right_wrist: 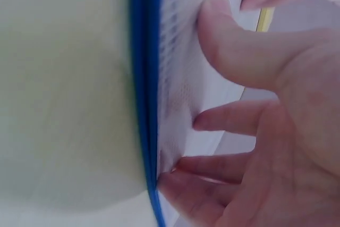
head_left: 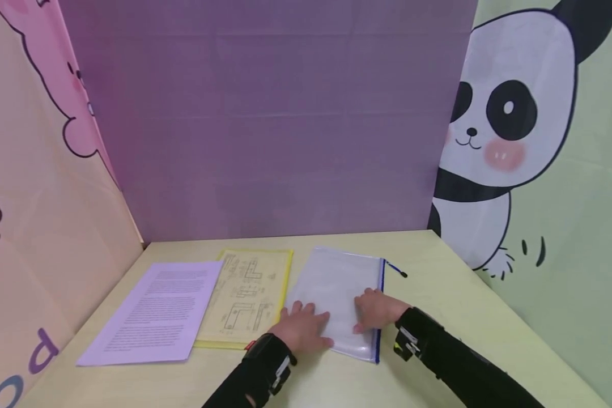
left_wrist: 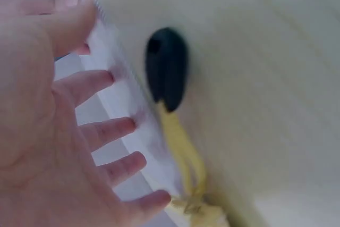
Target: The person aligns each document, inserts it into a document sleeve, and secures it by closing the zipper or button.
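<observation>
A clear zip pouch [head_left: 336,283] with a blue zip edge [right_wrist: 144,78] lies flat, something white showing through it. My left hand [head_left: 302,330] rests on its lower left part, fingers spread. The fingertips of my right hand [head_left: 378,310] touch the pouch just inside the blue edge, thumb apart from the other fingers. Beside my left hand lies a yellow-edged zip pouch [head_left: 247,297] holding a sheet of line drawings. Its black zip pull [left_wrist: 167,67] on a yellow cord appears in the left wrist view.
A printed sheet of paper [head_left: 158,311] lies at the left, overlapping the yellow-edged pouch. The blue pouch's cord ends in a dark zip pull [head_left: 404,274] at the upper right. A purple backdrop [head_left: 285,124] stands behind the pale table [head_left: 438,294].
</observation>
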Motion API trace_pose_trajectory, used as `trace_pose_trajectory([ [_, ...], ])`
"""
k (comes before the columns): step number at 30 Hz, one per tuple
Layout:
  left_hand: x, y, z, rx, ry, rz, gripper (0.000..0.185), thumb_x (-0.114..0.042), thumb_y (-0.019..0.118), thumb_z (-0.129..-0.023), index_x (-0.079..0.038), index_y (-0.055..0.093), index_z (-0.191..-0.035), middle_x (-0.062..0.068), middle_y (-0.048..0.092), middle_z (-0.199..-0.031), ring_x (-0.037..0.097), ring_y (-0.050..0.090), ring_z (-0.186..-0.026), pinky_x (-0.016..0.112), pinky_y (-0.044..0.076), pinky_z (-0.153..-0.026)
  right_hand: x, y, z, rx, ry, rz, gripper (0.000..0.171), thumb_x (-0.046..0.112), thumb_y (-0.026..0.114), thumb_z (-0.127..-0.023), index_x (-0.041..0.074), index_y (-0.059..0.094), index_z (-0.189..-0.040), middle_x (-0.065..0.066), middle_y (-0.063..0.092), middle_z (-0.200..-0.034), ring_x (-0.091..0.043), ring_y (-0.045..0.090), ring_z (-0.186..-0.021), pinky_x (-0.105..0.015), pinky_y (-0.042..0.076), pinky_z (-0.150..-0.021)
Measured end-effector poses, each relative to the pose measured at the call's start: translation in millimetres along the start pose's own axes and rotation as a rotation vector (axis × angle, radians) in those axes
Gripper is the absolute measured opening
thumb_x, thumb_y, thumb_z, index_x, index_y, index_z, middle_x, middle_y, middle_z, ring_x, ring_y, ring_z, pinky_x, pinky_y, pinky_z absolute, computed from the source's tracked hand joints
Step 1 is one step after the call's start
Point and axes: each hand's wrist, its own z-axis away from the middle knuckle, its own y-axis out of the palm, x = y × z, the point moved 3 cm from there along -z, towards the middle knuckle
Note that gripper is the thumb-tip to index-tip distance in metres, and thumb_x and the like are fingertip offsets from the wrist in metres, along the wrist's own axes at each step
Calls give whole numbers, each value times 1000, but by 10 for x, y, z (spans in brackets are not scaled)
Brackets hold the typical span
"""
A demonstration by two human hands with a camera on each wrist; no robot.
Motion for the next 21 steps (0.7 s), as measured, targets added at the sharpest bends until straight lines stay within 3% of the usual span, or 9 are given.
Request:
trace_pose_trajectory([
  [8,-16,-35,-1,39,-16,-7,55,-47,67,-95,-30,57,-146,12,48,-149,33,46,-131,52,41,-109,-32,-32,-127,11,-35,-14,60,27,86,-81,-1,63,-128,-16,60,-114,-27,57,-102,-49,50,-99],
  [13,-42,-4,-11,12,-8,-37,53,-47,67,-95,-30,59,-145,13,50,-149,35,46,-132,55,39,-109,-62,-38,-171,29,-13,-40,71,25,87,-81,-2,57,-140,-21,57,-128,-31,57,-116,-51,46,-106],
  [21,-84,44,-19,-30,5,-80,56,-53,64,-95,-32,56,-146,12,53,-142,35,47,-127,58,40,-107,-76,-65,-186,37,-19,-62,71,18,86,-80,-2,56,-141,-19,57,-129,-31,56,-115,-52,46,-105],
])
